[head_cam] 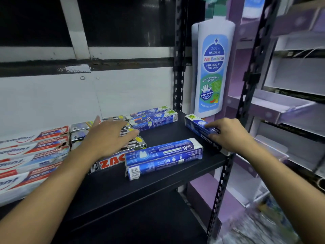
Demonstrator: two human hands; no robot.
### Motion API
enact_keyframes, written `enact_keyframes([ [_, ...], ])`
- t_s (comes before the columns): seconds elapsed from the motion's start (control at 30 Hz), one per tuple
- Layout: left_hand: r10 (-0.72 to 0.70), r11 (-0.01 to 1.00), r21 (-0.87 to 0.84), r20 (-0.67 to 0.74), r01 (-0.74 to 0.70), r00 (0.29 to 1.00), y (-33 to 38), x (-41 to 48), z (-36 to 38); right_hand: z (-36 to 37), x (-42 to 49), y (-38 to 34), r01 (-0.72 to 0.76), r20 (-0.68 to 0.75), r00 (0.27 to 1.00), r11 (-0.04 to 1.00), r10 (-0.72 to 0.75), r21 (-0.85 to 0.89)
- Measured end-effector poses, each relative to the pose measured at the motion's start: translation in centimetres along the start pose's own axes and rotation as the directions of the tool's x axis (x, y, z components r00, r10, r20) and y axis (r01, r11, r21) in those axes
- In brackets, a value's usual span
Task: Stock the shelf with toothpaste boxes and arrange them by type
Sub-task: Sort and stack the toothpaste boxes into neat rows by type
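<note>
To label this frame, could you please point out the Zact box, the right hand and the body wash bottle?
Zact box [112,162], head view, red lettering.
Right hand [226,133], head view, back of hand.
Body wash bottle [213,67], head view, blue label.

The left hand [109,136] hides most of the Zact boxes [112,162]; the Pepsodent boxes [26,155] run off the left edge.

I am looking at a shop aisle. A black slotted-steel shelf [158,175] carries toothpaste boxes grouped by brand: red-and-white Pepsodent boxes [33,154], blue Safi boxes [153,118]. A cardboard cut-out of a body-wash bottle [212,71] fronts a purple display stand [274,106] beside it.
</note>
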State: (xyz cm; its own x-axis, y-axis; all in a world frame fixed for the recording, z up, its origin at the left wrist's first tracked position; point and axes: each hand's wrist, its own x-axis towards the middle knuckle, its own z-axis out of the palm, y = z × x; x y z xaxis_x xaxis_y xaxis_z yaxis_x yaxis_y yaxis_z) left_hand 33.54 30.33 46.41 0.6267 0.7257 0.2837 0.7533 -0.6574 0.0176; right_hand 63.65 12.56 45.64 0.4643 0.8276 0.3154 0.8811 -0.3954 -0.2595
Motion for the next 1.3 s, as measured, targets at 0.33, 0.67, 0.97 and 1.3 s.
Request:
enact_keyframes([
  [0.33,0.278,0.898,-0.321,-0.113,-0.3,0.954,5.9,-9.3,2.2,0.1,-3.5,-0.8,0.106,-0.106,0.991,0.978,-0.088,0.178],
  [0.67,0.272,0.897,-0.306,-0.191,-0.32,0.943,3.5,-12.6,2.3,2.0,-7.7,0.3,0.011,-0.116,0.993,0.971,0.017,0.238],
  [0.97,0.21,0.891,-0.348,-0.256,-0.293,0.944,1.9,-14.1,1.7,3.3,-5.6,-2.5,0.067,-0.129,0.991,0.932,-0.022,0.356],
  [1.3,0.136,0.862,-0.437,-0.288,-0.257,0.948,2.3,-12.7,0.5,2.8,-3.7,-3.4,0.178,-0.031,0.984,0.922,-0.178,0.344],
])
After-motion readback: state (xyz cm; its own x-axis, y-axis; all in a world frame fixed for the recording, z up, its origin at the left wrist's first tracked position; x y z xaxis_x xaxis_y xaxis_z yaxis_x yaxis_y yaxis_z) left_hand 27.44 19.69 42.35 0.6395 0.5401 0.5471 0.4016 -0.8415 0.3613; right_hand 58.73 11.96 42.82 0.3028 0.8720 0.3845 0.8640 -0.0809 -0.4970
